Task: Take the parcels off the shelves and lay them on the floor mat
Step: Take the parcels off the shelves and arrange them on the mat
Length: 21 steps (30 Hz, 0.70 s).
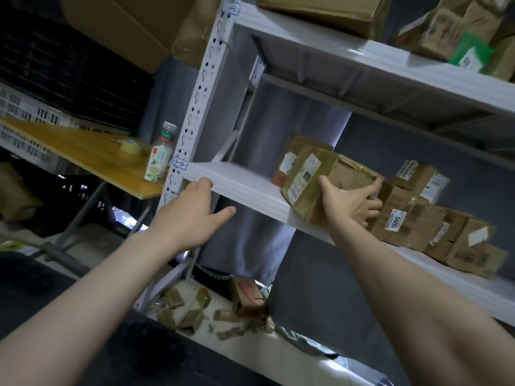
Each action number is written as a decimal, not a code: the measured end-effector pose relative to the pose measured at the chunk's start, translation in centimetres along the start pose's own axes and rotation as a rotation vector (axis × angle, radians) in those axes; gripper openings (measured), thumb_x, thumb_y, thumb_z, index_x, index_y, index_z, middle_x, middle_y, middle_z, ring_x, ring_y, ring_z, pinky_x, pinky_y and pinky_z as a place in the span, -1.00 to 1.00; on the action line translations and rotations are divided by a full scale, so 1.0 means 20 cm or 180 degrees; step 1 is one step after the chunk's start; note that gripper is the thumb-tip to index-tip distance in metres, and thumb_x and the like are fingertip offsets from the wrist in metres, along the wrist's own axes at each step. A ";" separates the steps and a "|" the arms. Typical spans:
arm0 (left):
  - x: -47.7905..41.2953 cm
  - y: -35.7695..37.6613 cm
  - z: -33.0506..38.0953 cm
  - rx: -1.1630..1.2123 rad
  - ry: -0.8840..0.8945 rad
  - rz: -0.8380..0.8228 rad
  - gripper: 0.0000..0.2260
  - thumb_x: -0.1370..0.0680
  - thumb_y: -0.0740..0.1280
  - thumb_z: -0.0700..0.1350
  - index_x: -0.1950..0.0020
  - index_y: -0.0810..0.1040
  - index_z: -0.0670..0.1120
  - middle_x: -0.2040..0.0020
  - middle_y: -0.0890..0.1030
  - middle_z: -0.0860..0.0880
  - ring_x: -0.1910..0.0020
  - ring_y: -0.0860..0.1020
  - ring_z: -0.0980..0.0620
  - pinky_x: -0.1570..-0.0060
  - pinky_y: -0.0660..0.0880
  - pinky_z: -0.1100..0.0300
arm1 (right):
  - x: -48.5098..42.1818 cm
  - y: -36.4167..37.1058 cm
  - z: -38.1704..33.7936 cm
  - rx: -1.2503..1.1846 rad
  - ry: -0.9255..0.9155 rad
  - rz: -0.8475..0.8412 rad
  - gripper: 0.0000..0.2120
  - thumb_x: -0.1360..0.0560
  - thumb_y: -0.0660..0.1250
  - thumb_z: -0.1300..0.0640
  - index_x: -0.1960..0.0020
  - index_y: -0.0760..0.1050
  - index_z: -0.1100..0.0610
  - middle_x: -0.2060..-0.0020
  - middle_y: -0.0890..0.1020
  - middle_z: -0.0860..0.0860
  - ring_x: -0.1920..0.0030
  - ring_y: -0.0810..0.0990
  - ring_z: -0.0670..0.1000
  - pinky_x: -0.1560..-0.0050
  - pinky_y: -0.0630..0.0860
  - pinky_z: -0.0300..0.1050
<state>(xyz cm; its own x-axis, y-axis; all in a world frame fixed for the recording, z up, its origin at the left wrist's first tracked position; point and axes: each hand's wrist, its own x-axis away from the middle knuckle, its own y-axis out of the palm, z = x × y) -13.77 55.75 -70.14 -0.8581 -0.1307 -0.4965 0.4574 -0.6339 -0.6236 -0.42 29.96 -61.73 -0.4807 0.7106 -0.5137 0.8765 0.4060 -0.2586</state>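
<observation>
One taped parcel [342, 174] tilts off shelf edge [245, 188], right hand [348, 201] gripping it; left hand [192, 215] spread, empty. Lone grip might slip.

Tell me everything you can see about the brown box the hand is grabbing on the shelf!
The box is brown cardboard wrapped in shiny yellowish tape, with a white printed label on its end, too blurry to read. It sits tilted at the front edge of the white middle shelf, partly sticking out past it. The right hand grips it from below, thumb on the near side, fingers curled round the far side. A second box stands just behind it.
</observation>
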 end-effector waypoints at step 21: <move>0.75 -0.64 -1.14 0.0747 -0.3526 0.0312 -0.45 -0.60 0.23 0.21 -0.42 0.43 -0.18 -0.42 0.44 -0.20 -0.33 0.46 -0.21 -0.26 0.40 0.00 | 2.04 0.30 0.28 -0.1221 0.0611 -0.5160 -0.14 -0.06 0.47 -0.29 -0.28 0.52 0.08 -0.03 0.70 0.08 -0.01 0.70 0.13 -0.18 0.58 0.18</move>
<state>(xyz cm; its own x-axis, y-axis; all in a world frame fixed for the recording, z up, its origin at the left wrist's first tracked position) -27.28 79.28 -83.32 -0.6083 -0.7158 0.3429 0.5790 -0.6957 -0.4251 -14.71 58.18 -88.88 -0.8417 -0.5111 0.1739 -0.5368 0.8265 -0.1692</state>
